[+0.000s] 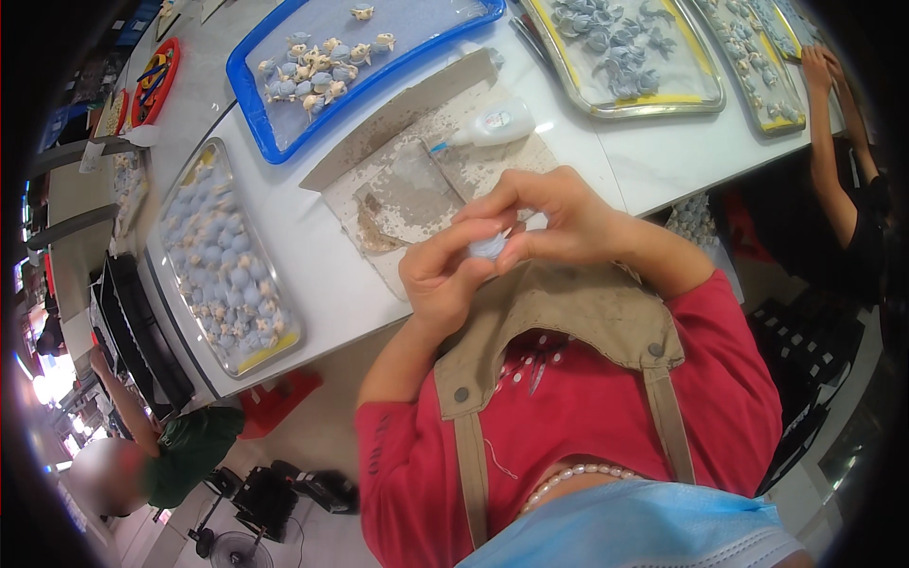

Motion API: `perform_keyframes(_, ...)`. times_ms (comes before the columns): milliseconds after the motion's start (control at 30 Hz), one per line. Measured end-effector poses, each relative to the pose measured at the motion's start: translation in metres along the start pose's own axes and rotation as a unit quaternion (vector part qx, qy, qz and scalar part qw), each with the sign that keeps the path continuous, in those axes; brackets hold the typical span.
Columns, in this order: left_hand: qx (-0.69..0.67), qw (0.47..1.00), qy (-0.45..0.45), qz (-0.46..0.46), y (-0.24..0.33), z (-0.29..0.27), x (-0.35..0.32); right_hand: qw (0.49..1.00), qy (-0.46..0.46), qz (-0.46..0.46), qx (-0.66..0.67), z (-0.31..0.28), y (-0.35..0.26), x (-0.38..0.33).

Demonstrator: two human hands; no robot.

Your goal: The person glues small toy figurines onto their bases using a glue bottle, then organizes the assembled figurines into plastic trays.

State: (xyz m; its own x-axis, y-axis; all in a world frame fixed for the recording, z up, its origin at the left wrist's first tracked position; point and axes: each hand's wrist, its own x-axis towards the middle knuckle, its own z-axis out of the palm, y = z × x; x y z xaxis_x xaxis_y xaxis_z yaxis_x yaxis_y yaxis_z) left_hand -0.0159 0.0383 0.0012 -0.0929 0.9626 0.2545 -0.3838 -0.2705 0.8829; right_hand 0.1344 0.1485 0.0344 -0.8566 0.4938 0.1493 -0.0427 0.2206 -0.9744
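Between my fingertips is a small blue-grey figurine part (489,247), mostly hidden by the hands. My left hand (443,270) grips it from the left with thumb and fingers. My right hand (559,220) pinches it from the other side, its fingers curled over the top. Both hands are above the near edge of a stained cardboard sheet (383,213). On that cardboard a white glue bottle (497,125) lies on its side, its thin blue tip pointing left.
A blue tray (248,99) with blue-and-cream figurines stands at the far left. Nearer left is a metal tray (289,338) full of similar pieces. Another metal tray (701,106) at the far right holds blue-grey parts. Co-workers sit to the left and right.
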Motion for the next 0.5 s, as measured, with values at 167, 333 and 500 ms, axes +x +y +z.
perform_keyframes(167, 0.031, 0.999, -0.019, -0.004, 0.004, -0.003, 0.003, 1.0, -0.011, -0.019, 0.004, -0.004, 0.0, 0.003)
perform_keyframes(333, 0.04, 0.999, -0.026, 0.002, 0.003, -0.005, 0.002, 0.999, -0.025, -0.021, 0.003, -0.003, 0.0, 0.004)
perform_keyframes(500, -0.064, 0.996, 0.059, 0.006, -0.006, 0.0, -0.003, 0.938, -0.014, 0.065, 0.342, 0.014, 0.0, 0.0)
